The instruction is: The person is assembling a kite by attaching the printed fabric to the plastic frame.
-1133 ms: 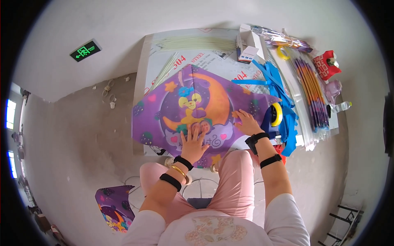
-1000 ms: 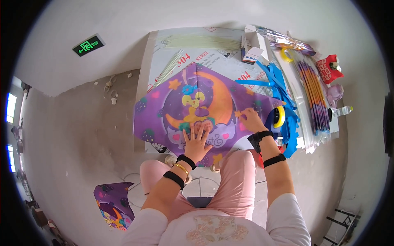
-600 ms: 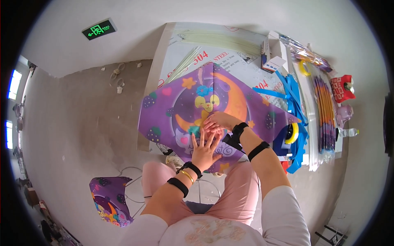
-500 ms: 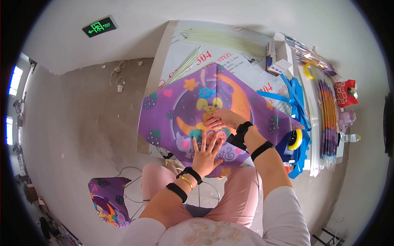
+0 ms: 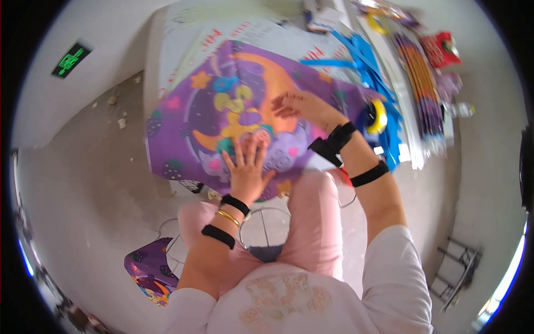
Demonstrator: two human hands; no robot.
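A large purple printed sheet point(image 5: 186, 122), roughly kite-shaped, with a cartoon animal, an orange moon and stars, lies over the table's near part and hangs past its edge toward my knees. My left hand point(image 5: 247, 172) rests flat on its lower middle, fingers spread. Just above the sheet's right half is my right hand point(image 5: 297, 107), fingers loosely bent and a little blurred, with nothing visible in them. Close to my right forearm, a yellow-rimmed tape roll point(image 5: 378, 116) sits at the sheet's right corner.
Blue strips point(image 5: 364, 58) lie along the sheet's right. Beyond them are bundled purple-orange rolled pieces point(image 5: 417, 83), a red packet point(image 5: 439, 50) and a clear bottle point(image 5: 463, 109). A white box point(image 5: 324, 19) stands at the back. Another purple printed piece point(image 5: 153, 270) hangs low at left.
My right hand has lifted off the sheet's middle and moved right, away from my left hand. The left hand stays flat on the sheet. The whole view has shifted and turned.
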